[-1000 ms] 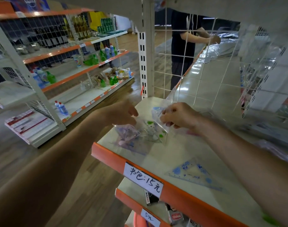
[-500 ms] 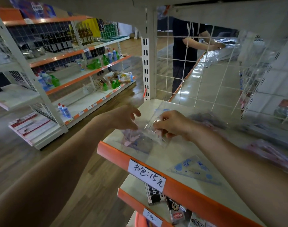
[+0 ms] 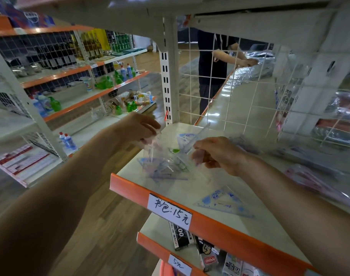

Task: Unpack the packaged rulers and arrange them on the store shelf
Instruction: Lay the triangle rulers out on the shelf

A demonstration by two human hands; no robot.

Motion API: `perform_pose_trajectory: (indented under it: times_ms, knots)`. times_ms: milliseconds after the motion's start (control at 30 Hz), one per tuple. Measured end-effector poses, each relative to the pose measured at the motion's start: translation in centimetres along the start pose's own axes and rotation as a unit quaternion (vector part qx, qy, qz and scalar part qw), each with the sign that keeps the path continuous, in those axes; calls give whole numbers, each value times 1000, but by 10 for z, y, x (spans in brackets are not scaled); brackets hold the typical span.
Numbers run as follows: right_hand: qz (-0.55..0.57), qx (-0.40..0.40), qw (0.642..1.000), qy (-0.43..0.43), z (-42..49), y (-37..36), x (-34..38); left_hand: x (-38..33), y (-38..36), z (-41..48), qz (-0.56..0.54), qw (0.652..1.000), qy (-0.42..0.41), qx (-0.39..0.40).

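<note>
Rulers are sitting bunched in a clear packet that is hanging just above the front corner of the shelf. The left hand is pinching its upper edge with curled fingertips. The right hand is pinching the opposite side at the mouth, where one clear ruler is poking up; whether the fingers are also catching that ruler I cannot tell. Both hands are working close to the orange lip, so if the slick film is slipping or splitting under the pull, the contents are likely spilling past the edge to the floor. A loose blue set square is lying near the lip beside the right forearm, which is risking sweeping it off.
</note>
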State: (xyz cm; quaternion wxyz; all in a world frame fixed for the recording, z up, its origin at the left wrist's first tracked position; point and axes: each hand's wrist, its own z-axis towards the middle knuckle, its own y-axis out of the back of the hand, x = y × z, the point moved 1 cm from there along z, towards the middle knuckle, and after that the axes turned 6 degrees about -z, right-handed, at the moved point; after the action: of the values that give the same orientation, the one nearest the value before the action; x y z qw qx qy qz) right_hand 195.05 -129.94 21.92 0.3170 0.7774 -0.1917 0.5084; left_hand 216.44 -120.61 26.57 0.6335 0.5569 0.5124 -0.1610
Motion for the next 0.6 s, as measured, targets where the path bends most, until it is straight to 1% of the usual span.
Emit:
perform_pose_trajectory:
  times_ms: [100,167,267,333,367,433,467,500,600]
  knots:
    - [38,-34,999,7,-7,10,0,-9,6,-9,-126,991,33,-39]
    - [80,-64,995,17,-12,19,3,-11,-1,-12,-200,977,41,-59]
    - [145,-85,986,15,-24,33,7,-9,-27,-11,-327,941,49,-68]
    - [180,-94,979,24,-34,42,7,-11,-53,-12,-421,904,58,-55]
    - [198,-98,975,36,-39,47,6,-14,-67,-14,-472,879,60,-25]
    - [213,-120,968,59,-50,58,2,-24,-96,-21,-569,816,71,66]
    - [216,-136,965,66,-54,64,-1,-28,-109,-22,-600,789,76,109]
    - [220,-154,961,71,-59,70,-4,-35,-121,-26,-610,774,76,148]
    - [228,-210,948,73,-73,90,-15,-53,-156,-27,-592,769,56,235]
